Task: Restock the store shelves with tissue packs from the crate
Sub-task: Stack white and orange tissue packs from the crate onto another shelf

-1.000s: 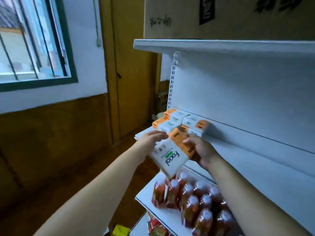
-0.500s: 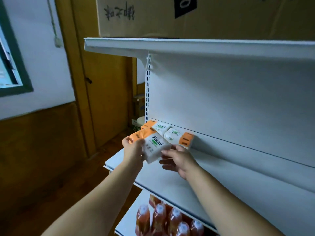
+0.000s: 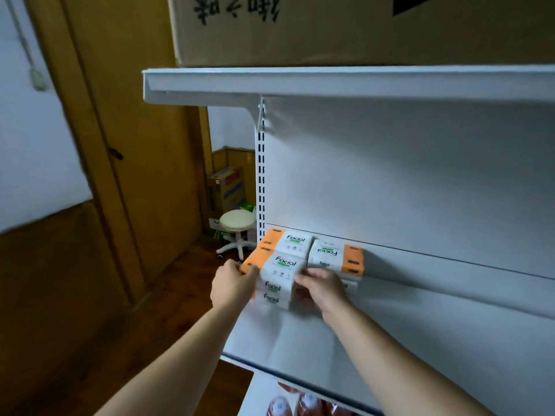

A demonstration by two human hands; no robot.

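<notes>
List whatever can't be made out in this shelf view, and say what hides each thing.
- Crate: not in the head view at all.
- Lower tissue packs: sides covered by left hand and right hand; total count unclear.
- Bottles: cut off by the bottom edge and the shelf.
- Cardboard box: top cut off, print partial.

- Two forearms come in from the bottom edge of the frame, one from the lower left, one from the lower right.
- Both are bare as far as the frame shows; no sleeve or cuff is in view.
- The left hand (image 3: 232, 285) has no ring, watch or glove.
- The right hand (image 3: 322, 291) is equally unadorned, wrist bare.
- The nails look short; finer detail is blurred.
</notes>
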